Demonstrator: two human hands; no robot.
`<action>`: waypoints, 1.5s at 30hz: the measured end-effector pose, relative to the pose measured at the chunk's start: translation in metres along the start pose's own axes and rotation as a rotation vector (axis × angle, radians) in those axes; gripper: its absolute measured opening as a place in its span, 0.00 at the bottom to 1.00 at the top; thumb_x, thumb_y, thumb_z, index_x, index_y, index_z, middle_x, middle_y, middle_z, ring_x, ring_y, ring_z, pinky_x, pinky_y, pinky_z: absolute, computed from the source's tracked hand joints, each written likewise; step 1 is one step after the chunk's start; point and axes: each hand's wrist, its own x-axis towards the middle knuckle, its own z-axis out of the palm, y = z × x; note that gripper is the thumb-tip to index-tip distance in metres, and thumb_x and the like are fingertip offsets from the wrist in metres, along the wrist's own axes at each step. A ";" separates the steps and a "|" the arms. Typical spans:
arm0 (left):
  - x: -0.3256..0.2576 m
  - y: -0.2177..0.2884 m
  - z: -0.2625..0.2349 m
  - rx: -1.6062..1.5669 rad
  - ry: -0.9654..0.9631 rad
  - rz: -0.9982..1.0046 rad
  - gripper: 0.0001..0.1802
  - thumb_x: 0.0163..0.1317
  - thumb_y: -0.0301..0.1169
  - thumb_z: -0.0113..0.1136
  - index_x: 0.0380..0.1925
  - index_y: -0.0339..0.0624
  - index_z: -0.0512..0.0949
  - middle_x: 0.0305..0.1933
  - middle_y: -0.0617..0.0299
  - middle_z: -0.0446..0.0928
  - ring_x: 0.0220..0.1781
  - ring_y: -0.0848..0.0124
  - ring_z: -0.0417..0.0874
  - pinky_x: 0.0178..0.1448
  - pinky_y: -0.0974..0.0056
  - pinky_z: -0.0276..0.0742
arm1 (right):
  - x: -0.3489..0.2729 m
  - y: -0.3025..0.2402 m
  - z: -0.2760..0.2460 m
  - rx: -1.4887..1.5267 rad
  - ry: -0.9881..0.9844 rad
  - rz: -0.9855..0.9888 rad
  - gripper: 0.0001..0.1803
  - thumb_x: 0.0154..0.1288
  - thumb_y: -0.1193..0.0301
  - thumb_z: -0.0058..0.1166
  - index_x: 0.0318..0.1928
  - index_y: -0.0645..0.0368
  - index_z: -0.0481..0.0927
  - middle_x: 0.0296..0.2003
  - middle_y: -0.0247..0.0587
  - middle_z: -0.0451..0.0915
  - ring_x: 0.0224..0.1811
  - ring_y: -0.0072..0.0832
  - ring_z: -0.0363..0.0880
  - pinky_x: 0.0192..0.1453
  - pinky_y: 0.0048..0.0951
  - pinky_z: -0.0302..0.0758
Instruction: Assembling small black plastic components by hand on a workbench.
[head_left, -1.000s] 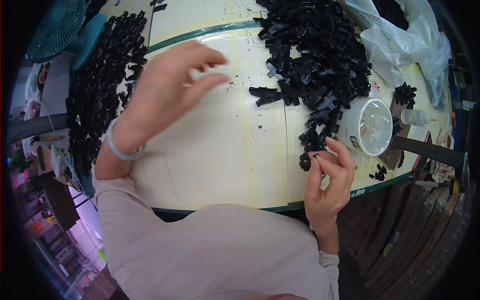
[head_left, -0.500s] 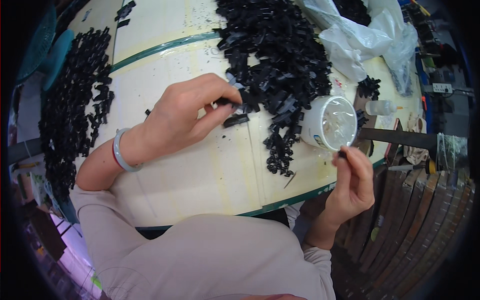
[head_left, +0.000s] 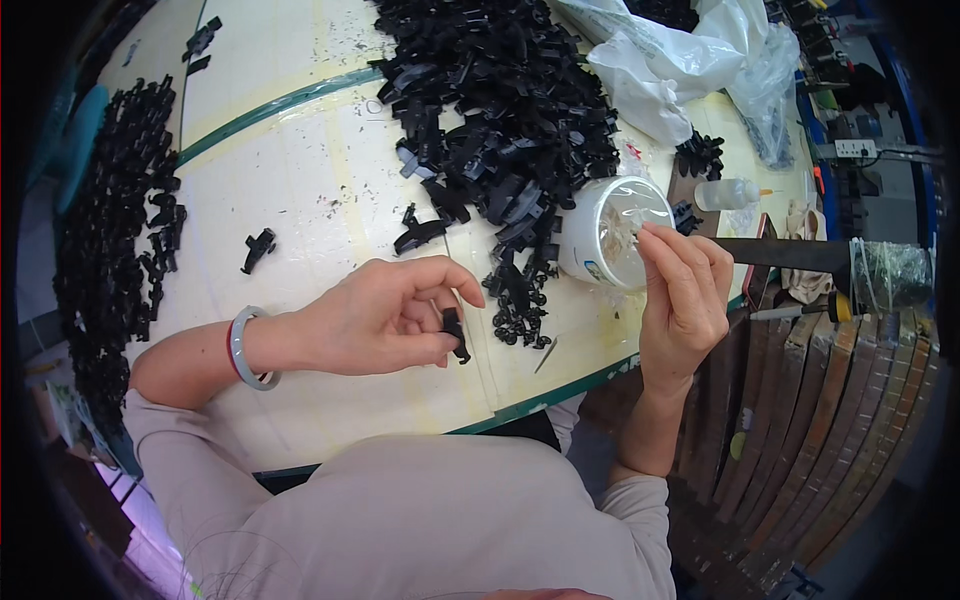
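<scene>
My left hand (head_left: 395,318) is closed on a small black plastic part (head_left: 454,335), pinched between thumb and fingers low over the table. At the mouth of a white round tub (head_left: 592,232), my right hand (head_left: 684,295) has its fingertips pinched together; what they hold, if anything, is too small to make out. Clear film and small pale bits show inside the tub. A big heap of black plastic parts (head_left: 500,110) lies beyond my hands. Near it is a cluster of smaller black pieces (head_left: 520,305). A single black part (head_left: 259,250) rests left of the heap.
Many black parts (head_left: 110,220) cover the table's left side. A thin metal pin (head_left: 546,355) lies by the front edge. At right are a small clear bottle (head_left: 726,194), a dark metal bar (head_left: 785,253) with a wrapped end, and white plastic bags (head_left: 650,85) further back.
My left hand has come nearer to me, with a black part in its grip. My right hand has moved up to the tub's mouth; the dark bit at its fingertips no longer shows.
</scene>
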 end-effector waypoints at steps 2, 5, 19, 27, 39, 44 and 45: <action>0.003 0.002 -0.001 0.018 -0.005 -0.001 0.14 0.59 0.21 0.57 0.45 0.35 0.72 0.38 0.62 0.78 0.37 0.78 0.82 0.42 0.75 0.77 | 0.001 -0.001 0.001 -0.024 -0.021 0.004 0.14 0.44 0.85 0.61 0.35 0.62 0.82 0.35 0.37 0.82 0.36 0.33 0.74 0.41 0.28 0.72; 0.003 -0.010 0.001 -0.043 -0.001 0.066 0.13 0.59 0.22 0.58 0.45 0.34 0.74 0.37 0.62 0.79 0.36 0.80 0.80 0.42 0.76 0.76 | 0.002 -0.002 0.001 -0.047 -0.059 0.005 0.11 0.48 0.84 0.61 0.35 0.62 0.83 0.34 0.36 0.82 0.36 0.32 0.74 0.42 0.27 0.72; 0.009 -0.016 0.004 -0.470 -0.033 -0.010 0.12 0.64 0.24 0.52 0.47 0.33 0.74 0.39 0.56 0.80 0.40 0.73 0.82 0.44 0.71 0.79 | -0.037 -0.075 0.023 0.868 -0.048 0.483 0.09 0.52 0.88 0.58 0.36 0.69 0.81 0.36 0.50 0.82 0.37 0.30 0.81 0.40 0.22 0.78; 0.007 -0.019 0.004 -0.483 -0.024 -0.004 0.12 0.64 0.25 0.53 0.47 0.32 0.74 0.40 0.56 0.80 0.41 0.72 0.82 0.45 0.71 0.79 | -0.036 -0.077 0.028 0.840 -0.074 0.420 0.09 0.54 0.87 0.58 0.37 0.68 0.81 0.37 0.50 0.82 0.37 0.30 0.82 0.40 0.22 0.78; 0.006 -0.026 0.009 -0.501 0.012 0.065 0.11 0.64 0.24 0.54 0.45 0.30 0.74 0.39 0.56 0.80 0.41 0.72 0.82 0.46 0.70 0.80 | -0.031 -0.078 0.031 0.708 -0.099 0.205 0.11 0.50 0.87 0.59 0.38 0.69 0.81 0.36 0.50 0.82 0.37 0.35 0.82 0.41 0.28 0.79; 0.002 -0.023 0.014 -0.407 0.113 0.094 0.10 0.62 0.25 0.56 0.42 0.29 0.76 0.38 0.58 0.80 0.38 0.76 0.82 0.44 0.73 0.80 | -0.035 -0.077 0.030 0.793 -0.139 0.282 0.12 0.48 0.88 0.59 0.36 0.69 0.81 0.35 0.49 0.82 0.37 0.36 0.82 0.42 0.28 0.79; 0.001 -0.023 0.014 -0.401 0.104 0.089 0.10 0.62 0.25 0.56 0.42 0.29 0.76 0.38 0.58 0.80 0.38 0.76 0.82 0.44 0.73 0.80 | -0.036 -0.077 0.030 0.864 -0.148 0.349 0.11 0.48 0.88 0.60 0.35 0.69 0.81 0.35 0.49 0.82 0.37 0.36 0.82 0.41 0.27 0.79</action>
